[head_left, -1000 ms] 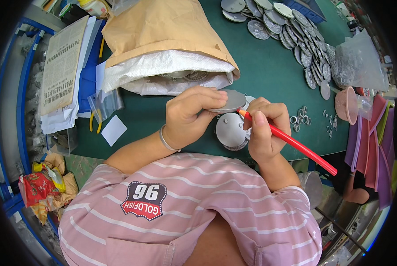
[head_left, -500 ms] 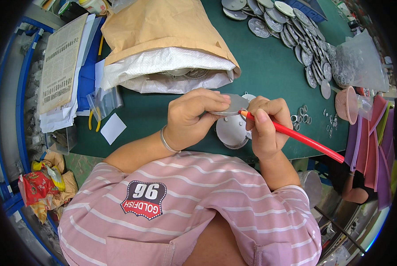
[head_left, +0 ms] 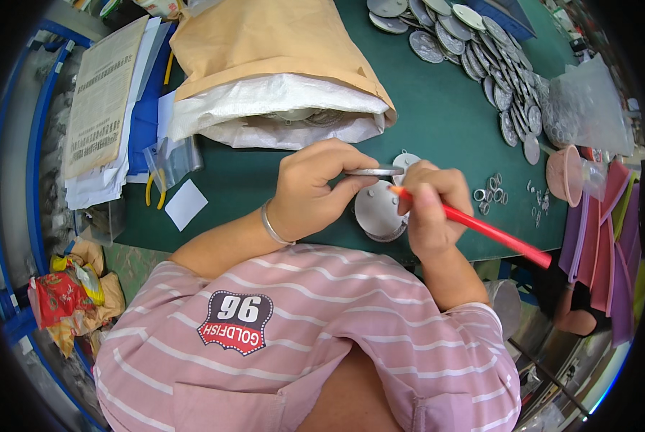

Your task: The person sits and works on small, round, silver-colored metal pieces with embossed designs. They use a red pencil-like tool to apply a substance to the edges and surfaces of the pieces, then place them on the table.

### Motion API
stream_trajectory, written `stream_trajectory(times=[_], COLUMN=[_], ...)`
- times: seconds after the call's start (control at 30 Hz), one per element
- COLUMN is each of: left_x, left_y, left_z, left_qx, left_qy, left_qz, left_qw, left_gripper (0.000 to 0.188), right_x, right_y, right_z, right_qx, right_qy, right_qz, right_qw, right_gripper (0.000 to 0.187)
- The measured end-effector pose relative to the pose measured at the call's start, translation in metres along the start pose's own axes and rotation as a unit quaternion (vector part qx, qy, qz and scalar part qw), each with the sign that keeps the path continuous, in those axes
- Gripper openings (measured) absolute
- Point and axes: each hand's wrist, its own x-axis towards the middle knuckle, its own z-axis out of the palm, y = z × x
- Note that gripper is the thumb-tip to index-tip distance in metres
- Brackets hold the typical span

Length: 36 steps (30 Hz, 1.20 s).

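My left hand [head_left: 320, 189] pinches a round grey metal disc [head_left: 374, 172] between thumb and fingers, its edge turned toward me. A long red pencil-like tool [head_left: 496, 236] with an orange tip is gripped in my right hand [head_left: 437, 205], which is slightly blurred. The tip sits just below and right of the disc, apart from it. Under my hands, several similar discs lie on the green table; the nearest disc [head_left: 378, 212] shows a flat face with small knobs. Another disc [head_left: 406, 160] with a small loop lies behind, partly covered by my right hand.
A paper sack [head_left: 279, 43] with a white lining lies beyond my hands, discs inside. Many discs [head_left: 473, 61] are heaped at the far right. Metal rings [head_left: 491, 193], a pink basket [head_left: 564, 175] and a plastic bag [head_left: 581, 101] are rightward. Papers [head_left: 106, 93] and yellow-handled pliers [head_left: 155, 191] are left.
The disc in my left hand has tilted from showing its flat face to edge-on. The red tool's tip has come off the disc and moved slightly down.
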Motion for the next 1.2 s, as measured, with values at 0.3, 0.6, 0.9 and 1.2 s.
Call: stream_trajectory(times=[0.3, 0.6, 0.9, 1.2], left_x=[0.005, 0.005, 0.011, 0.008], left_y=[0.000, 0.002, -0.004, -0.014], left_z=[0.009, 0.000, -0.005, 0.000], left_qx=[-0.144, -0.288, -0.469, -0.496], left_qy=[0.069, 0.015, -0.004, -0.013], left_qz=[-0.078, -0.247, -0.385, -0.427], left_qw=[0.984, 0.925, 0.795, 0.756], left_gripper=[0.055, 0.018, 0.024, 0.027], right_x=[0.005, 0.003, 0.005, 0.008], right_y=[0.010, 0.016, 0.018, 0.019], right_z=[-0.003, -0.012, -0.015, -0.016], right_qx=[-0.025, 0.223, 0.290, 0.288], right_qy=[-0.010, 0.091, 0.117, 0.158], right_qz=[0.038, 0.182, 0.290, 0.314], right_qw=[0.999, 0.953, 0.904, 0.891], right_gripper=[0.022, 0.030, 0.027, 0.020])
